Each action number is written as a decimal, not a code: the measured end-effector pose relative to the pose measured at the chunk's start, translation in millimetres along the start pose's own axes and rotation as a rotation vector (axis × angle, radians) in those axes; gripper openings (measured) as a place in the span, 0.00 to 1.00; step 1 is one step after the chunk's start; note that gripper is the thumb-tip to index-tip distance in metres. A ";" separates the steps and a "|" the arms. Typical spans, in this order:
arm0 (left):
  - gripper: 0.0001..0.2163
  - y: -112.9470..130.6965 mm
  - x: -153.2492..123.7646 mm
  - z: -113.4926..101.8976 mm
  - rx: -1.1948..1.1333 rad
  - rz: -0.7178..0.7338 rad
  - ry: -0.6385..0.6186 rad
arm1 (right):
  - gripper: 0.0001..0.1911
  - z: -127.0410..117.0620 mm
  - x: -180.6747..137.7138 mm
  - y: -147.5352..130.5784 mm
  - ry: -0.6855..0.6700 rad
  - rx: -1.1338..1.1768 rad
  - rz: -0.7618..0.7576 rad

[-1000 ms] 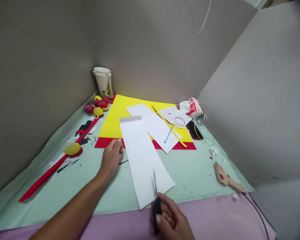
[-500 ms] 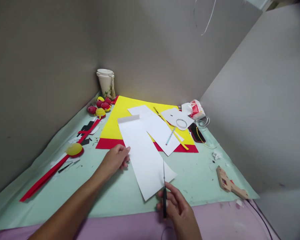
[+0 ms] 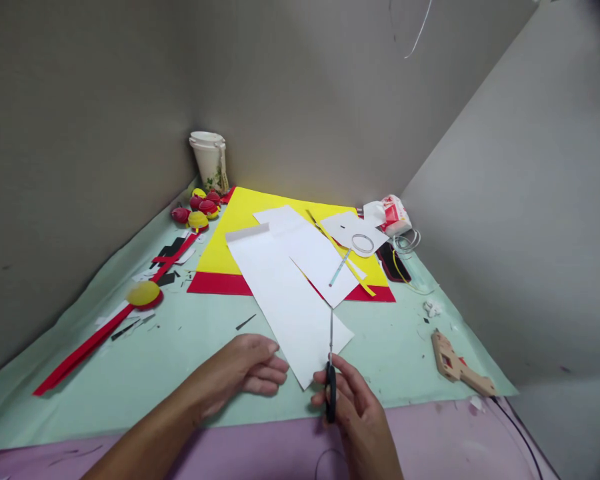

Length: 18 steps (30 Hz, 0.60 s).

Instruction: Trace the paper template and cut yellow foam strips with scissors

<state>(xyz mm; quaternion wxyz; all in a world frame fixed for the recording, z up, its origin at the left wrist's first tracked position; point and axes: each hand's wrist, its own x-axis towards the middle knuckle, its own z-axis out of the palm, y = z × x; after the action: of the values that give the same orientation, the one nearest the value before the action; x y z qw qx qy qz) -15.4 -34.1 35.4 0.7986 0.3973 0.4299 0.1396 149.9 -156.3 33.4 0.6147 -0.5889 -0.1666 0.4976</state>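
A long white sheet of paper [image 3: 280, 293] lies slanted across the mat, its far end folded over in a narrow flap. My right hand [image 3: 357, 407] grips scissors [image 3: 331, 393] by their black handle, blades pointing away from me over the near right part of the sheet. The blades look closed or nearly so. Beside the sheet's lower left edge is my left hand [image 3: 260, 367], fingers stretched out and holding nothing; whether the thumb touches the paper I cannot tell.
Yellow sheet [image 3: 220, 253] over a red sheet [image 3: 220, 283] behind, with another white sheet [image 3: 310, 247] and a ring-topped stick [image 3: 363, 245]. Glue gun [image 3: 463, 370] at right with its cord. Red strips [image 3: 90, 350], small red-yellow pieces [image 3: 199, 220] and a white bucket [image 3: 209, 160] at left.
My left hand has let go of the sheet's left edge and moved toward me and right. The sheet has swung slightly, its near corner shifting right and away. A dark sliver now shows on the mat.
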 end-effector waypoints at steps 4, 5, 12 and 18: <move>0.16 6.5 7.2 6.7 -0.041 0.042 0.083 | 0.33 -7.4 2.9 1.3 -0.010 -0.029 0.034; 0.16 8.5 8.3 7.0 -0.027 0.056 0.114 | 0.34 -11.7 4.1 1.9 -0.016 -0.048 0.049; 0.18 20.5 5.8 -13.0 -0.047 0.183 0.343 | 0.39 -45.0 9.5 -3.5 -0.164 -0.234 0.103; 0.20 23.8 2.4 -23.3 -0.067 0.184 0.359 | 0.42 -31.7 16.1 -12.6 -0.156 -0.363 0.082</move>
<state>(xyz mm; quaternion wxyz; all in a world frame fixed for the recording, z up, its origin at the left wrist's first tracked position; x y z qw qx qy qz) -29.7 -5.3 44.6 0.7057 0.3768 0.5226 0.2948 187.5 -158.7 30.5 0.4628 -0.6560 -0.2768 0.5281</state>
